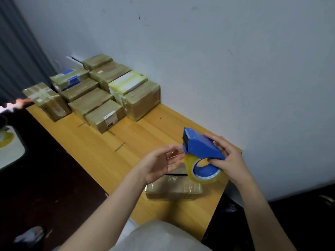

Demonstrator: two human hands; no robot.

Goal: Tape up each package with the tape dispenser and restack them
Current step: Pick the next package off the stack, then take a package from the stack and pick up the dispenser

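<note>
R hand (230, 160) is up over the near end of the light wooden table (108, 153), gripping the blue plastic tape dispenser (201, 145) w/ fingers (220, 142) wrapped over the top and thumb curled under by the roll. The cutter end points away and to the left. The roll of clear yellowish tape (206, 176) hangs in the bottom of it.

L hand (163, 163) is palm-up just beside the dispenser's front. Its fingers are relaxed and loosely curved w/ thumb apart from them, gripping nothing afaict (edges are a bit blurry tbh).

Right under both hands lies a flat brown cardboard package wrapped in clear tape (174, 189), flat on the table, partly hidden by the roll and the L wrist.

At the far end, against the pale grey wall (217, 51), there's a pile of taped brown boxes (101, 87) in rows. One more taped box (47, 100) sits at the left edge, w/ a blurred hand of someone else (20, 102) next to it.
</note>
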